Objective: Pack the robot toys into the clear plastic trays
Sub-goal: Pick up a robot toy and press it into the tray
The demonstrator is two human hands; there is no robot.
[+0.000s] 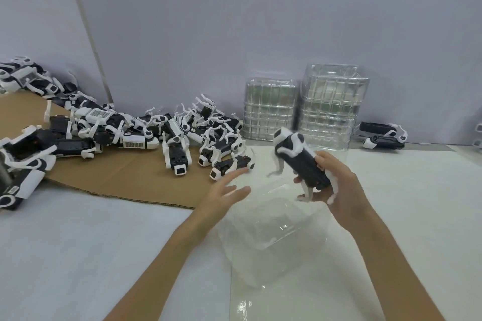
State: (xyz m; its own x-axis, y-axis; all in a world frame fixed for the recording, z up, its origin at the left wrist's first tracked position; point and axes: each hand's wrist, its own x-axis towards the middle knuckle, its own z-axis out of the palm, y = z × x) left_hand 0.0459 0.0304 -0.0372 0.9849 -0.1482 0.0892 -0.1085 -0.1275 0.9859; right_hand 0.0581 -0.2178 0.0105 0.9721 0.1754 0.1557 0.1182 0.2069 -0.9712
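Note:
My right hand [339,185] grips a black-and-white robot dog toy [300,156] by its rear end and holds it tilted in the air above a clear plastic tray [271,232] that lies on the white table in front of me. My left hand [224,190] hovers open with fingers spread at the tray's far left edge, near it but not clearly touching. Several more robot dog toys [180,138] lie in a heap on brown cardboard [125,174] to the left.
Two stacks of clear trays [331,104] stand against the back wall. Two more robot toys [383,135] lie at the right by the wall. A partition panel leans at the far left. White table surface [78,255] stretches in front.

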